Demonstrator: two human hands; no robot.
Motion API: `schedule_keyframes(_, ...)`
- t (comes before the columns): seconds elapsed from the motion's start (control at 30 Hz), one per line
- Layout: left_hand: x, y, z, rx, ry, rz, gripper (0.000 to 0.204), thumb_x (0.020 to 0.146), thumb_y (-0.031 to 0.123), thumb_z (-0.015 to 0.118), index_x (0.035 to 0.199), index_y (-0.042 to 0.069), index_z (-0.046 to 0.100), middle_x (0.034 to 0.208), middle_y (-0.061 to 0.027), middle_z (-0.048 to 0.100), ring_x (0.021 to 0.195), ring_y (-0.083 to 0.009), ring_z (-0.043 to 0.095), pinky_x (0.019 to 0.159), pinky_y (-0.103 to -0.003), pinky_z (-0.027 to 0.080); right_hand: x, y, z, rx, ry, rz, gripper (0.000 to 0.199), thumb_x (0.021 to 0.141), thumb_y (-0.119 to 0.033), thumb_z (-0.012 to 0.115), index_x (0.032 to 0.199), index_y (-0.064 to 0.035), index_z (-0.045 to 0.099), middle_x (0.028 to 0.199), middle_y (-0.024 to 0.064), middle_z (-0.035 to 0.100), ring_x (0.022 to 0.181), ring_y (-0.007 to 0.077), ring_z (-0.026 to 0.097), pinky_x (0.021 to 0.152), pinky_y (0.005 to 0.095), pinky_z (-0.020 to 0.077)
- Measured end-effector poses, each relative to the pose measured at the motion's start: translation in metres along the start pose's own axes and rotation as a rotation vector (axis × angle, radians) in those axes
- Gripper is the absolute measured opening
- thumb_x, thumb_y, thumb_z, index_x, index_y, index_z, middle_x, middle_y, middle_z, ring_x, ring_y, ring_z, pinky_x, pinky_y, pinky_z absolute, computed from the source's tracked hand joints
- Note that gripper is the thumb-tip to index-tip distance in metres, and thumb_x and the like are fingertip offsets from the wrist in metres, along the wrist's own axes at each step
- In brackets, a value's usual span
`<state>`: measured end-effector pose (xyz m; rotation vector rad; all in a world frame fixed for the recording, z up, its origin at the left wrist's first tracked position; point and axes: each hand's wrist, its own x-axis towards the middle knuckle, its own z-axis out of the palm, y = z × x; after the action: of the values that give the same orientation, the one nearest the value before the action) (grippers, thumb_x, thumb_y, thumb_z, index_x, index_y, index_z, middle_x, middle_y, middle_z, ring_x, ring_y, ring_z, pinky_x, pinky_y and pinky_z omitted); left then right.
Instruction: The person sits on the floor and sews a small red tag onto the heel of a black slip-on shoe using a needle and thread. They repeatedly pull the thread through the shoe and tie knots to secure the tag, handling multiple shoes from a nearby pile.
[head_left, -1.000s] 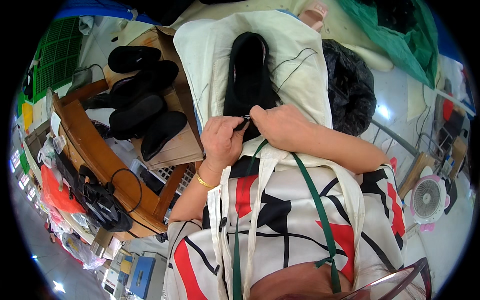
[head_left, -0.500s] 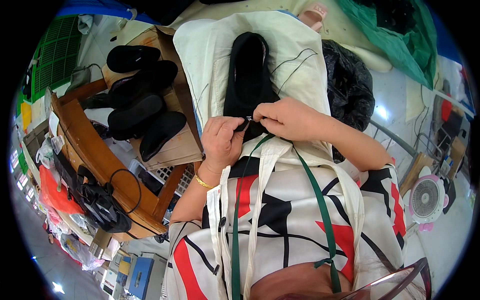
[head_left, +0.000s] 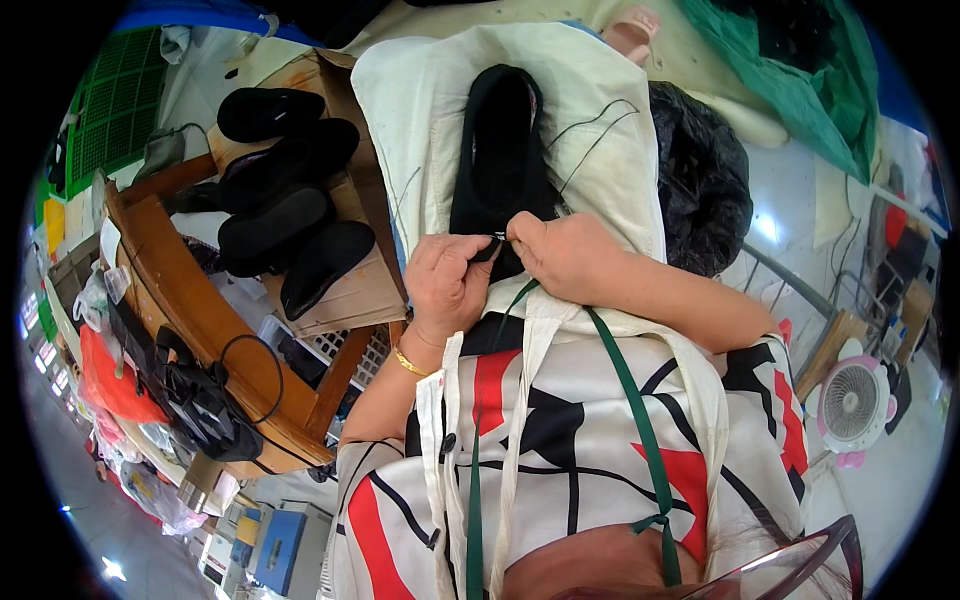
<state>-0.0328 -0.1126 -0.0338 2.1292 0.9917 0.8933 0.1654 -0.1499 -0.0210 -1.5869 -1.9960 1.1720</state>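
Both hands meet at the near end of a black shoe upper (head_left: 500, 150), which lies lengthwise on a cream cloth (head_left: 600, 100) spread over the person's lap, toe end pointing away.

Left hand (head_left: 447, 285): fingers curled in tight, thumb & forefinger pinched on the near edge of the black shoe upper. Gold bangle (head_left: 408, 362) at the wrist. Narrow grip, no gap showing.

Right hand (head_left: 560, 255): also closed, knuckles up, fingertips pressed to the same edge right beside the left thumb. The two hands touch or nearly touch at the pinch point. Something small & pale sits between the fingertips there; too small to tell what it is.

Dark thread (head_left: 590, 150) runs from the hands' area across the cream cloth toward its right edge.

Left of the lap: cardboard box (head_left: 350, 290) w/ several black soles (head_left: 290, 215) stacked on top, resting on a wooden stand (head_left: 190, 300). Right of the cloth: black plastic bag (head_left: 700, 180), just beside its edge. Small pink fan (head_left: 852, 405) on the floor at far right.
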Motion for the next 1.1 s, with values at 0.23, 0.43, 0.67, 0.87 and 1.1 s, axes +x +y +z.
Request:
schedule_keyframes(0.23,-0.004,0.005,-0.003,0.094,0.011,-0.053,0.031,0.069,-0.001,0.078,0.097,0.006,0.069,0.087,-0.0092,0.067,0.077,-0.0290,0.061,0.067,-0.037,0.049,-0.001,0.003,0.006,-0.030,0.025,-0.005,0.015,0.094,-0.017,0.054,0.097,-0.0044,0.048,0.065,0.0168,0.063,0.060,0.0385,0.063,0.052,0.0494,0.0470)
schedule_keyframes(0.43,-0.017,-0.006,0.003,0.124,-0.030,-0.053,0.028,0.070,0.008,0.078,0.097,0.010,0.073,0.085,-0.0107,0.069,0.076,-0.0322,0.063,0.069,-0.042,0.049,0.000,0.002,0.001,0.180,0.049,0.176,0.023,0.098,-0.027,0.050,0.107,-0.0059,0.044,0.078,0.0271,0.064,0.074,0.0498,0.062,0.065,0.0589,0.0480)
schedule_keyframes(0.67,-0.011,0.003,0.000,-0.017,0.123,-0.074,0.023,0.072,0.004,0.079,0.094,0.006,0.075,0.078,-0.0100,0.069,0.067,-0.0274,0.063,0.061,-0.035,0.050,0.000,-0.007,0.000,0.195,0.046,0.127,0.021,0.099,-0.024,0.051,0.105,-0.0032,0.048,0.080,0.0250,0.065,0.076,0.0466,0.063,0.067,0.0550,0.0488)
schedule_keyframes(0.87,-0.009,0.002,-0.001,-0.143,-0.001,-0.057,0.025,0.072,0.001,0.075,0.097,0.005,0.074,0.083,-0.0101,0.070,0.076,-0.0277,0.064,0.068,-0.036,0.050,0.007,-0.017,-0.006,0.304,0.110,0.122,0.023,0.099,-0.022,0.053,0.106,-0.0012,0.047,0.081,0.0238,0.065,0.079,0.0452,0.064,0.068,0.0515,0.0493)
schedule_keyframes(1.1,-0.011,0.000,-0.005,-0.095,0.002,-0.006,0.027,0.069,0.000,0.075,0.096,0.006,0.073,0.085,-0.0091,0.068,0.074,-0.0275,0.063,0.065,-0.036,0.050,0.017,-0.020,-0.026,0.248,-0.004,0.098,0.020,0.096,-0.025,0.059,0.102,-0.0053,0.060,0.088,0.0168,0.065,0.079,0.0317,0.064,0.071,0.0396,0.0507)
